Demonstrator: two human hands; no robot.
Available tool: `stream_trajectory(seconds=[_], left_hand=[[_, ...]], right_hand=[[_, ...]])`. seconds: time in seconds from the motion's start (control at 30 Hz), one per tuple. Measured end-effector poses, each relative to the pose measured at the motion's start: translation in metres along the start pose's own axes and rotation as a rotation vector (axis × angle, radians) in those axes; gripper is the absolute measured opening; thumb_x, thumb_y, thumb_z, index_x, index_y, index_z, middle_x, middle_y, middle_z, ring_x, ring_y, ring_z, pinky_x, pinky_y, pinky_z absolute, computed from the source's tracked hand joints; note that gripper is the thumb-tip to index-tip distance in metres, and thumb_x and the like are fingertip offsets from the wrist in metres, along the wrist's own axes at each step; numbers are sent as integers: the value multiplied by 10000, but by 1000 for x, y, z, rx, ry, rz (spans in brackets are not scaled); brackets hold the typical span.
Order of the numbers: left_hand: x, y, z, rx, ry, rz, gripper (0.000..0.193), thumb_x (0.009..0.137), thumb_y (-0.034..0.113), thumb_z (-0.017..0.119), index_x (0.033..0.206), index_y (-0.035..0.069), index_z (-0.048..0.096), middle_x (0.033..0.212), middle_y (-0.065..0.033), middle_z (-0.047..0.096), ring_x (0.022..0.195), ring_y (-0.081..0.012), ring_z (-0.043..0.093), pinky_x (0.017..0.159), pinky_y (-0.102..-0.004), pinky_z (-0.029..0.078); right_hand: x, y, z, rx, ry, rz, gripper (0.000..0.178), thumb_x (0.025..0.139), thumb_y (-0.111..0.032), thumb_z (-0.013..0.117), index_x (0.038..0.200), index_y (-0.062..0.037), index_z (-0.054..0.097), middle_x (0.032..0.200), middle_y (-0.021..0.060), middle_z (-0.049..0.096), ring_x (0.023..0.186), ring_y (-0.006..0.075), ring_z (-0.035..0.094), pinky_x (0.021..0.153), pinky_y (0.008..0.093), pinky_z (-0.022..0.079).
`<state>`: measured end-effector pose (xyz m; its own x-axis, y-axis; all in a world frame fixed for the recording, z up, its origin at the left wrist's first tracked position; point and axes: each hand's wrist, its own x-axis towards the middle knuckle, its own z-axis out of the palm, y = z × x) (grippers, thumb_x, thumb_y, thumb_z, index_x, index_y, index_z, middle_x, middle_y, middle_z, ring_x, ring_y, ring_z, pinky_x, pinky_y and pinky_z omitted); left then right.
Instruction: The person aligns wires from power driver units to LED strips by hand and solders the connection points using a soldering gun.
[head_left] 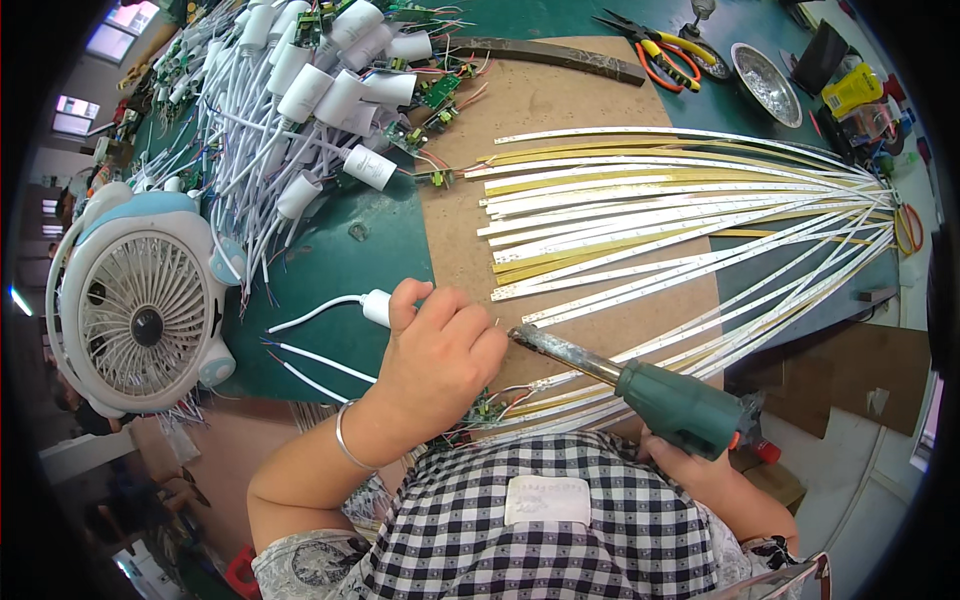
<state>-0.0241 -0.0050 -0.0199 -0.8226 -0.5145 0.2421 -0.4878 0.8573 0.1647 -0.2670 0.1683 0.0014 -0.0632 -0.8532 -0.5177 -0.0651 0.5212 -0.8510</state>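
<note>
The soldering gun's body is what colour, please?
The soldering gun's body is dark green, clearest in head view.

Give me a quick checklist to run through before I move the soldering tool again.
1. Soldering tool held by its green handle: ok, the right hand has it.
2. Metal tip well clear of the left hand: not ok, it appears very close to the curled fingers.
3. Tip hot: cannot tell from the picture.
4. White cylinder gripped firmly: cannot tell, the left hand hides part of it.
5. Light strips laid out on the brown board: ok, they fan across it.
6. Pliers away from the tip: ok, they lie at the far right.
</note>
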Motion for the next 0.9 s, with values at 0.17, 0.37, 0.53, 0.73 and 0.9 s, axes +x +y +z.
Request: stream_trajectory(seconds=[0.17, 0.37, 0.53, 0.73, 0.9], left_hand=[[0, 1, 2, -7, -7, -23, 165, 595, 105, 695, 739, 120, 617, 730, 8, 536, 800, -196, 525, 848, -433, 327], [1, 1, 0, -12, -46, -41, 164, 600, 99, 701, 741, 119, 619, 742, 8, 551, 807, -195, 533, 845, -431, 329], [0, 2, 0, -9, -28, -38, 165, 610, 103, 699, 754, 117, 620, 751, 4, 553, 816, -198, 533, 842, -433, 329], [-3, -1, 2, -8, -10, -44, 122, 653, 145, 666, 732, 116, 578, 739, -5, 524, 808, -200, 519, 845, -446, 327], [-7, 0, 7, 8, 66, -77, 119, 658, 158, 633, 669, 117, 522, 710, -6, 497, 794, -191, 516, 860, -442, 328]], right_hand=[[2, 8, -3, -110, -50, -172, 296, 807, -38, 592, 1091, 38, 560, 944, 122, 622, 715, 206, 614, 678, 310, 493], [-2, 11, -3, 167, 2, -119, 487, 850, -179, 629, 1249, 50, 469, 1135, 163, 578, 659, 217, 629, 641, 304, 507], [7, 2, 1, 354, 75, -192, 521, 856, -189, 629, 1278, 43, 428, 1110, 151, 584, 712, 217, 637, 646, 318, 532], [65, -21, 18, 761, 46, -339, 659, 827, -250, 628, 1381, -74, 318, 1342, 109, 406, 1245, 289, 431, 966, 569, 442], [93, -23, 52, 901, -25, -398, 610, 863, -204, 573, 1399, -129, 293, 1411, 62, 335, 1334, 315, 327, 1023, 630, 372]])
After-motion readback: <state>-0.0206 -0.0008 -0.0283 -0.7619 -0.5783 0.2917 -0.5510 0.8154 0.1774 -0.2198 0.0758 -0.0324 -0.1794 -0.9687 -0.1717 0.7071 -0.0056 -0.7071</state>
